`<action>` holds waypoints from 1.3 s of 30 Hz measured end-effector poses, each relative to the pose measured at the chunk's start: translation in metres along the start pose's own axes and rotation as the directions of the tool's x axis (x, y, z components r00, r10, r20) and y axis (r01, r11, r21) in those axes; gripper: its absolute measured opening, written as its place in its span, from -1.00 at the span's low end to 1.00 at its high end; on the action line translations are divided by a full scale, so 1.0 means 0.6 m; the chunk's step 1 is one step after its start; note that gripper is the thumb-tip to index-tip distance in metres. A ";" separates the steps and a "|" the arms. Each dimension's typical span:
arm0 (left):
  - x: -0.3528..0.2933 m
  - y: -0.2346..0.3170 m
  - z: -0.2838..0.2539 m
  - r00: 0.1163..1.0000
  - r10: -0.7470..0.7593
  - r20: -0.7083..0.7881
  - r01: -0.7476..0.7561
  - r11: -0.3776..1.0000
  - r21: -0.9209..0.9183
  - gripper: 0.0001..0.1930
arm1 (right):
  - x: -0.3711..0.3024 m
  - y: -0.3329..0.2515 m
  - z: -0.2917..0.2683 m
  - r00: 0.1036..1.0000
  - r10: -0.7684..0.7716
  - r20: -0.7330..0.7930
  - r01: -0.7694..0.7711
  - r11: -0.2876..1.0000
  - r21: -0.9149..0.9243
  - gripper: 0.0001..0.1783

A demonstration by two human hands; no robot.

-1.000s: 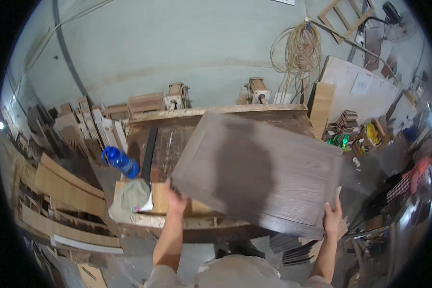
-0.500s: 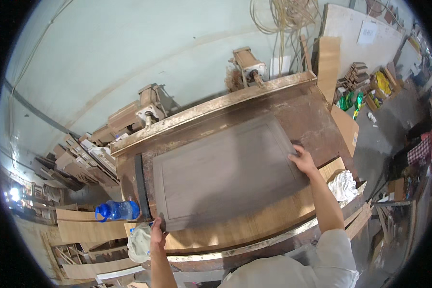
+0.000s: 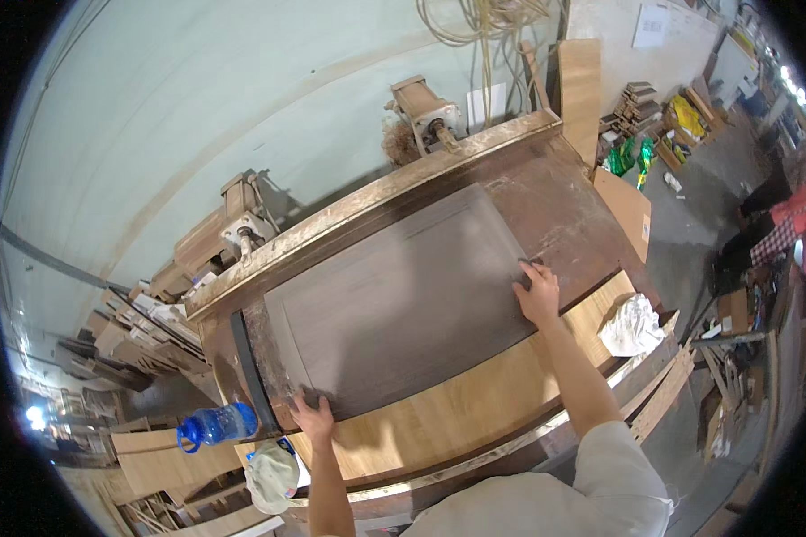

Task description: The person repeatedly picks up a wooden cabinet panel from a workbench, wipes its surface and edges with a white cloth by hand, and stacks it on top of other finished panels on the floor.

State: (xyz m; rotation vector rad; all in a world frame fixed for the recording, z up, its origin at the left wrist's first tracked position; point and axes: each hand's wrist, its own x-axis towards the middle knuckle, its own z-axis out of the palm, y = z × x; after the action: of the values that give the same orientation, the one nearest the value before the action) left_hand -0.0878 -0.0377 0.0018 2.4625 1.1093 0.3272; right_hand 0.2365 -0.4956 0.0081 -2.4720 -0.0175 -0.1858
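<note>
A grey-brown framed panel (image 3: 394,313), like a cabinet door, lies on the brown bench top (image 3: 564,215), slanting up toward the right. My left hand (image 3: 314,417) rests with spread fingers at its near left corner. At the right edge, my right hand (image 3: 539,295) touches the panel with fingers extended and thumb apart. Neither hand is wrapped round it. Along the near side of the bench runs a light wood board (image 3: 457,385), partly under the panel's shadow. A black strip (image 3: 252,371) lies left of the panel.
Two clamp cylinders (image 3: 425,112) stand behind the bench's raised back rail (image 3: 376,201). A blue bottle (image 3: 217,424) and a pale cap (image 3: 272,476) sit at the left end. A crumpled white cloth (image 3: 632,326) lies at the right. Wood offcuts (image 3: 636,107) are piled beyond.
The panel has come down flat onto the bench, toward the back rail. My left hand has gone from gripping its corner to resting on it; my right hand has loosened at the edge. The view has shifted.
</note>
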 end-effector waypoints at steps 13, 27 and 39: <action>0.121 0.035 0.001 0.999 -0.043 0.013 0.042 0.994 0.097 -0.29 | 0.081 -0.028 0.020 0.995 -0.081 0.065 0.077 0.995 0.062 -0.43; 0.106 0.049 0.045 0.969 0.060 -0.240 -0.005 0.975 0.221 -0.49 | 0.077 -0.064 0.043 0.997 0.055 -0.063 -0.063 0.987 -0.146 -0.46; 0.105 0.042 0.046 0.974 0.036 -0.223 0.019 0.971 0.239 -0.50 | 0.070 -0.061 0.048 0.999 0.029 -0.013 -0.031 0.970 -0.239 -0.42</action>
State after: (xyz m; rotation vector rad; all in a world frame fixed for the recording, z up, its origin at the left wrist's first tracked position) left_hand -0.0196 -0.0126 -0.0083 2.6942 1.2986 0.5151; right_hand 0.2793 -0.4507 0.0139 -2.7103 0.0493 -0.1967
